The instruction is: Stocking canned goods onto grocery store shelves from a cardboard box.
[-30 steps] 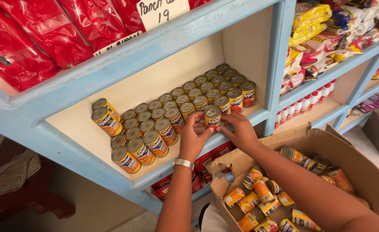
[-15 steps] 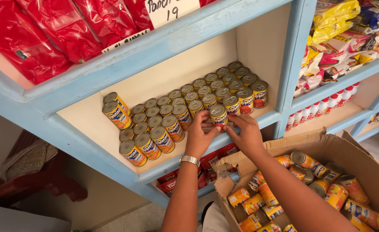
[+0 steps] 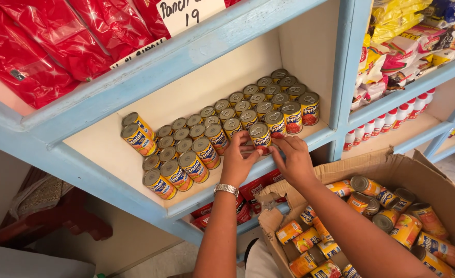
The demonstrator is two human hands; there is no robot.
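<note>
**A:** Status of the hands at the shelf?

**B:** Both were on one can point(image 3: 260, 137), front row of the blue shelf point(image 3: 289, 154), near its front edge. The can stood upright, yellow label with a red patch, grey lid on top.

**A:** Grip?

**B:** Left hand point(image 3: 236, 163) had a narrow grip, thumb and fingers pinched against the can's left side and base. Right hand point(image 3: 294, 160) touched it from the right, fingertips at the lower edge, fingers loosely curled. Couldn't tell how much load the right one carried.

**A:** Neighbours?

**B:** The can sat in line with the other cans point(image 3: 222, 123), which filled the shelf in diagonal rows running far right. Just beside it on the right was the next front-row can, touching or nearly so. Two cans lay on their sides at the far left end.

**A:** Anything else near?

**B:** A wristwatch point(image 3: 226, 189) on the left wrist. An open cardboard box point(image 3: 402, 164) below right, holding more of the same cans loose on their sides. Red bags point(image 3: 52, 41) on the shelf above.
</note>
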